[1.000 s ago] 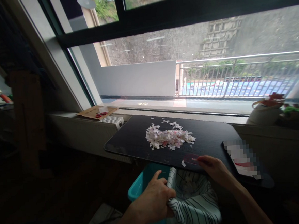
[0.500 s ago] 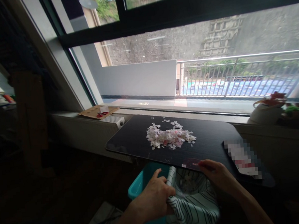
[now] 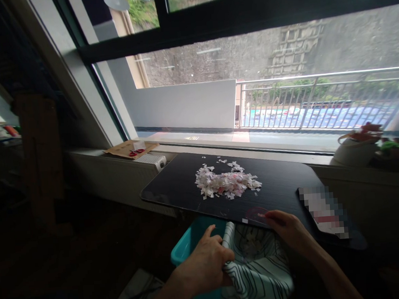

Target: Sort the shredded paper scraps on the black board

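While the right hand pinches a translucent pink disc by the desk edge, the left hand clutches a striped bag.
Left fingers curl over the bag's rim, index extended; a turquoise bin sits beside it, and white paper scraps lie heaped beyond.

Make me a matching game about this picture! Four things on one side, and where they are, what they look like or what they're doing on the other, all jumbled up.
Things:
1. Paper heap
2. Bin
3. Cloth
4. Left hand

Clues:
A. Has dark wavy stripes
B. Gripping fabric
C. On the black table
D. Turquoise

Right pairs: 1-C, 2-D, 3-A, 4-B
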Tool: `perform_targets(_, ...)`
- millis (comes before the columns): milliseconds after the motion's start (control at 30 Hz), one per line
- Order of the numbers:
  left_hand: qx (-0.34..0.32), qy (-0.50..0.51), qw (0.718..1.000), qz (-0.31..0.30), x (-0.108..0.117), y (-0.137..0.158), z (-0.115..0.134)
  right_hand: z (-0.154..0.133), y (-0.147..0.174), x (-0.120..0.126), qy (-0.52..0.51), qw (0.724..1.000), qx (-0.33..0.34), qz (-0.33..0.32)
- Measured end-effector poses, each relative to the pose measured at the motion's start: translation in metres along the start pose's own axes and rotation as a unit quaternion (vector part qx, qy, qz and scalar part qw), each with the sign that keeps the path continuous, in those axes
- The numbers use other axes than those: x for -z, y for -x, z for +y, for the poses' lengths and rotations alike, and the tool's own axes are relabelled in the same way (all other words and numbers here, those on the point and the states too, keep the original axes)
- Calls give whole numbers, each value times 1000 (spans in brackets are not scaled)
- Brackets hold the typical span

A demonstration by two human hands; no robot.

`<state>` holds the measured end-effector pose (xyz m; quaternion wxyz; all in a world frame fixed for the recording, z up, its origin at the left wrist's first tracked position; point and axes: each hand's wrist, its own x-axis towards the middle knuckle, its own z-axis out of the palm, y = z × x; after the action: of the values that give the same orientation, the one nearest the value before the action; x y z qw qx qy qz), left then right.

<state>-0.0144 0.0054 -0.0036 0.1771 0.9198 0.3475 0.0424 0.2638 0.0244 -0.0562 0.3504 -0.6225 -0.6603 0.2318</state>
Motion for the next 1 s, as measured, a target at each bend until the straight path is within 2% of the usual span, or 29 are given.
perform_targets(233,1,-7,1000,0,-3,0,-2,-4,-1,-5,-27,999,-10,-31)
perform_targets(500,11,3,1000,-4,0,2,-4,-5,0,0,-68,996,-10,-56)
perform_targets(633,23,11,1000,-6,3,5,-10,-6,-19,-17,-113,993,-21,11)
perform_targets(733,55,2,998,9,3,13,-16,-13,-39,-42,-143,988,11,58)
perform_targets(867,95,-34,995,18,0,28,-28,-19,-55,-71,-153,983,44,91)
perform_targets(1000,91,-87,991,52,-13,39,-45,-11,-58,-83,-155,980,22,121)
